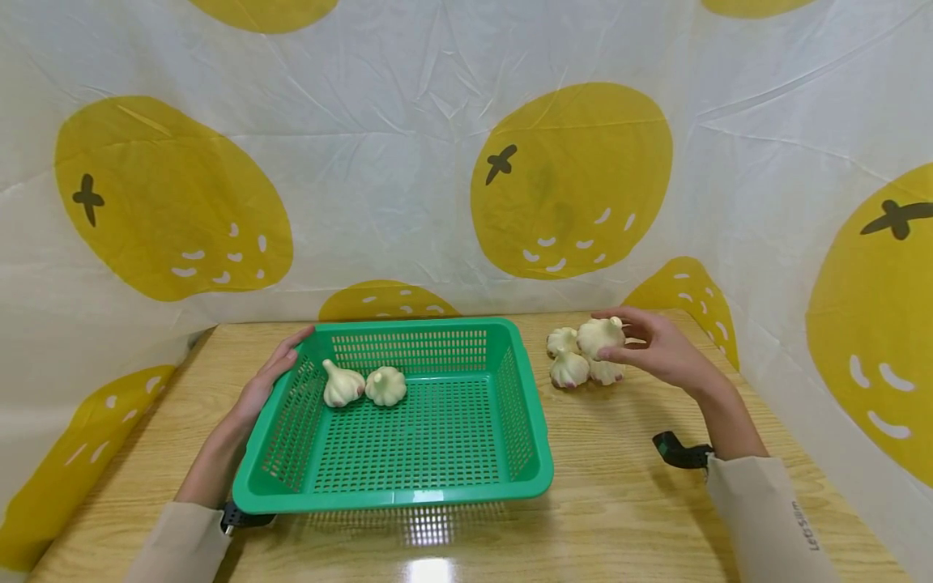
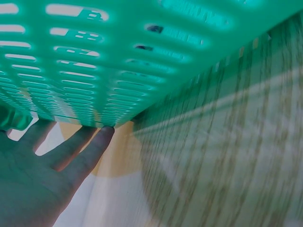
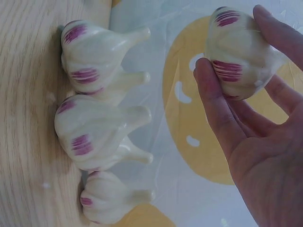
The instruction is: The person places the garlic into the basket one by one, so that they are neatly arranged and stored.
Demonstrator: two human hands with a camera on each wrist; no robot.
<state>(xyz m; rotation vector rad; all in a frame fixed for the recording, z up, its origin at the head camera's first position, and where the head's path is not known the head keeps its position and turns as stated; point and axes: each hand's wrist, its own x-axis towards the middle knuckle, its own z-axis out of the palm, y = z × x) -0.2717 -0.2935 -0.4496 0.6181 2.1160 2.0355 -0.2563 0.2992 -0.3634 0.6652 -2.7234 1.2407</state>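
Observation:
My right hand (image 1: 659, 344) holds a white garlic bulb (image 1: 601, 337) between thumb and fingers, raised above the table. In the right wrist view, purple streaks mark this held garlic bulb (image 3: 239, 59). Several other garlic bulbs (image 1: 569, 370) stand close together under and beside that hand, stems up. At the far left part of a green plastic basket (image 1: 394, 496), my left hand (image 1: 262, 380) rests against the side near the rim. Its fingers (image 2: 78, 163) look straight and spread, their tips touching the outer wall. Inside the basket sit two garlic bulbs (image 1: 385, 386), towards the left.
The wooden table (image 1: 605, 502) runs back to a white cloth (image 1: 386, 202) printed with yellow fruit. A black wrist strap (image 1: 681, 451) with a jutting piece is on the right wrist. The basket's slotted wall (image 2: 85, 85) fills the upper left wrist view.

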